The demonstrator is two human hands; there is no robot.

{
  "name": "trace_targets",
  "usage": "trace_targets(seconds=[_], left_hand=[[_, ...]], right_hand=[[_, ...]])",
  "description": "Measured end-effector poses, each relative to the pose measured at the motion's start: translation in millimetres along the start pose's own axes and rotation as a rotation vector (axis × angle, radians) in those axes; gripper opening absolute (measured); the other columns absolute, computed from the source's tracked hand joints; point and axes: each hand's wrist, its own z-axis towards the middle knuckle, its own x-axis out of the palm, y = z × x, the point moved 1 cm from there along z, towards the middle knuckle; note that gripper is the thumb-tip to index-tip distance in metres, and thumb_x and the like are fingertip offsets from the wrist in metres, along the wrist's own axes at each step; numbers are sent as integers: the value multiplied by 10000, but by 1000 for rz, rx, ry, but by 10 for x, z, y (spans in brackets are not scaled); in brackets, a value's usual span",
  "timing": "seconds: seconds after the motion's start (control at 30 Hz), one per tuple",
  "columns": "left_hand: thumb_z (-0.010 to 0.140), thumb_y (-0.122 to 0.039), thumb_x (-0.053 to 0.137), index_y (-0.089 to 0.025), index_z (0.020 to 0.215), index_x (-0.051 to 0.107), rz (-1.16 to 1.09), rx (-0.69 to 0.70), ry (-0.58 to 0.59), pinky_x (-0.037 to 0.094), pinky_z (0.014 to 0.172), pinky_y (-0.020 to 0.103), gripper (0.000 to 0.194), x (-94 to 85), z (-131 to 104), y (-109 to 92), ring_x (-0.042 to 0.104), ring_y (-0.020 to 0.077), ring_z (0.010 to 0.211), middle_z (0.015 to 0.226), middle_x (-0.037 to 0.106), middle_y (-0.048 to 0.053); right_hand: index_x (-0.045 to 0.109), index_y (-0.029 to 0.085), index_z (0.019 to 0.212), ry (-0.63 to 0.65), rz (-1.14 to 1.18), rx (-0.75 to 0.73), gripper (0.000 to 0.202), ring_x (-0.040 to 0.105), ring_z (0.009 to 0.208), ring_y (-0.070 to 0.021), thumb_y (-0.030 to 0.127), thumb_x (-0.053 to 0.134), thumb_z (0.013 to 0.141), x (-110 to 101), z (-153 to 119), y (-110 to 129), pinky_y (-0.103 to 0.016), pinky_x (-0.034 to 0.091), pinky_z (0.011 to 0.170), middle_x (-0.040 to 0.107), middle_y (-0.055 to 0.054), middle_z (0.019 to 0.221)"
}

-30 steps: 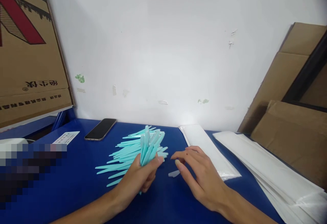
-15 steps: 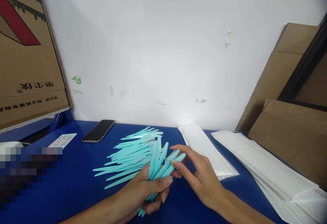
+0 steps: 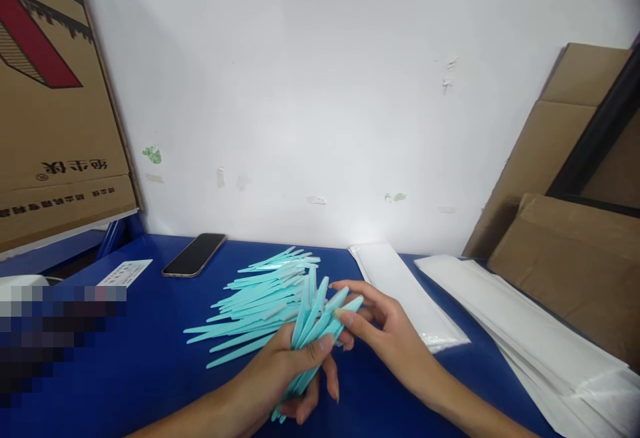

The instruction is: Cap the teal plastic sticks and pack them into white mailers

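My left hand (image 3: pixel 285 375) is wrapped round a fanned bunch of light-blue plastic sticks (image 3: pixel 316 321), its thumb across them and their lower ends poking out below. On the right side of the fan, my right hand (image 3: pixel 383 321) pinches the upper part of the rightmost stick between thumb and fingers. Behind and left of my left hand, a spread pile of similar light-blue sticks (image 3: pixel 255 297) lies on the blue table (image 3: pixel 165 378). Some of the pile is hidden behind the held bunch.
A phone (image 3: pixel 195 255) and a printed card (image 3: pixel 127 273) lie at the left. White packets (image 3: pixel 410 295) and a stack of white sleeves (image 3: pixel 530 331) are at the right. Cardboard (image 3: pixel 575 265) leans at the right, and a large box (image 3: pixel 65 118) stands at the left.
Some fingers of my left hand have loosened and extended below the bunch. My right thumb and fingers have shifted slightly on the rightmost stick.
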Motion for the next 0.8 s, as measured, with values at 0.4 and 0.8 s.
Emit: trace_targets(seconds=[0.4,0.8], left_hand=[[879,-620,626,-182,1103,568,9,-32,-45,253,328,146,496,-1,47,20,461,47,371,708,672,-10],[926,-644,522,-121,666,644,12,-64,-177,164,356,183,597,-14,43,39,304,31,326,485,514,-42]], right_hand=[[642,228,1266,35,31,23,425,647,615,-116,445,703,906,-28,15,40,-283,546,690,683,22,806],[637,190,1255,35,12,59,464,601,571,-112,485,693,902,-36,37,6,-263,524,634,676,15,720]])
